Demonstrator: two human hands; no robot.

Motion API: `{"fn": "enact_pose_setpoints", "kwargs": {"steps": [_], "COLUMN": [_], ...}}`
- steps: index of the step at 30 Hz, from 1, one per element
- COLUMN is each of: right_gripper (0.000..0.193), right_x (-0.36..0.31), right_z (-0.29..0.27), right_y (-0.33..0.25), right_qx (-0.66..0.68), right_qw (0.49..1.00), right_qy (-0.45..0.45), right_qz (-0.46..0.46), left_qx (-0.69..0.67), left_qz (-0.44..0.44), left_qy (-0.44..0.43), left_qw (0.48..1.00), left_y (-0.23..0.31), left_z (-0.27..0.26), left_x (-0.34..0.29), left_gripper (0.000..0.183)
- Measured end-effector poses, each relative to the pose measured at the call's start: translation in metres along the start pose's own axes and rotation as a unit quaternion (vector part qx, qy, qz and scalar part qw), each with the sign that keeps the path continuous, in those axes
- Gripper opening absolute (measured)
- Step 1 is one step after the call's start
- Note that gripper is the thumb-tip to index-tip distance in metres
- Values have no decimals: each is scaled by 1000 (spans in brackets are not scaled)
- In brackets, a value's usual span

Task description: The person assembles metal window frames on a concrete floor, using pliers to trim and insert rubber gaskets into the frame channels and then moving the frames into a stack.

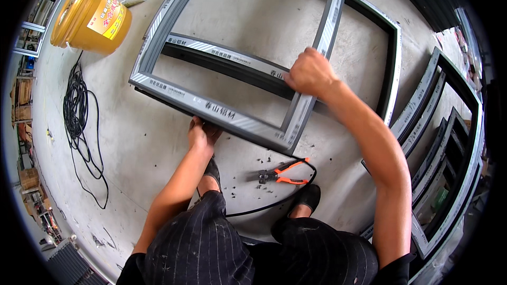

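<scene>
Your right hand is clenched on the right-hand rail of the grey frame, fingers curled in tight just where the middle crossbar meets that rail, thumb side toward the crossbar. Your left hand reaches up to the near rail and touches it from below; its fingertips disappear under the metal, so how far it is closed you cannot tell from here. The frame lies in front of you, beyond your knees, spread between both hands. From around its near right corner a black strip loops back toward your feet, passing the orange-handled pliers, which lie with their handles spread on the floor between your shoes
</scene>
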State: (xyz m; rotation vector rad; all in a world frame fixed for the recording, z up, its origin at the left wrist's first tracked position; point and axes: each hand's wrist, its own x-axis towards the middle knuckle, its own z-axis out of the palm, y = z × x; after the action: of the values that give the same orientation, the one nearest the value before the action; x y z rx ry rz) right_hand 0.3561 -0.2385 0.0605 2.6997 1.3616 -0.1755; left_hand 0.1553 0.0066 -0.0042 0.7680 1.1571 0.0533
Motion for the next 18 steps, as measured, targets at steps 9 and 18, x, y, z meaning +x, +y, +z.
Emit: {"fn": "enact_pose_setpoints", "kwargs": {"steps": [9,18], "right_gripper": [40,49], "right_x": [-45,-8], "right_z": [-7,-41], "right_y": [-116,-124], "right_qx": [158,244], "right_qw": [984,967], "right_qy": [75,62], "right_qz": [-16,-36], "left_qx": [127,234], "left_qz": [38,122], "left_qy": [-15,-31], "left_qw": [991,964], "left_y": [76,145], "left_z": [-85,-18], "left_x": [52,149], "left_gripper": [36,41]}}
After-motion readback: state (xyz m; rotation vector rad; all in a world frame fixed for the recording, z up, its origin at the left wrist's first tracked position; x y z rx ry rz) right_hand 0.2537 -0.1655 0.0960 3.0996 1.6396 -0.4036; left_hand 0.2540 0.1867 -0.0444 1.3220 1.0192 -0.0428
